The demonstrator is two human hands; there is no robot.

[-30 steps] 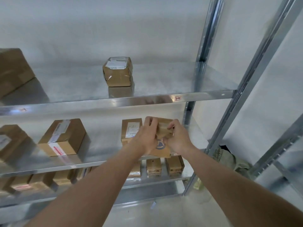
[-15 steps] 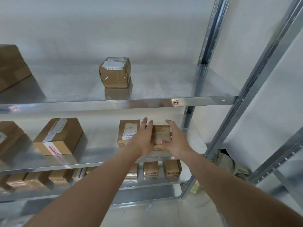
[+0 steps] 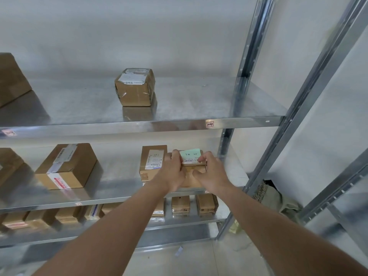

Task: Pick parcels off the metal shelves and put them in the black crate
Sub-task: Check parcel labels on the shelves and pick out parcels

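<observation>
A small brown parcel with a green note and a barcode label on top sits at the right end of the middle metal shelf. My left hand grips its left side and my right hand grips its right side, thumbs on the front face. A flat parcel with a white label lies right beside it on the left. The black crate is not in view.
A taped cube parcel stands on the upper shelf. A bigger box lies left on the middle shelf. Several small parcels line the lower shelf. Steel uprights rise at the right, with a green bag behind.
The parcel was held tilted up in both hands in front of the shelf; it now lies flat at the shelf's right end with its green note upward, both hands still on it.
</observation>
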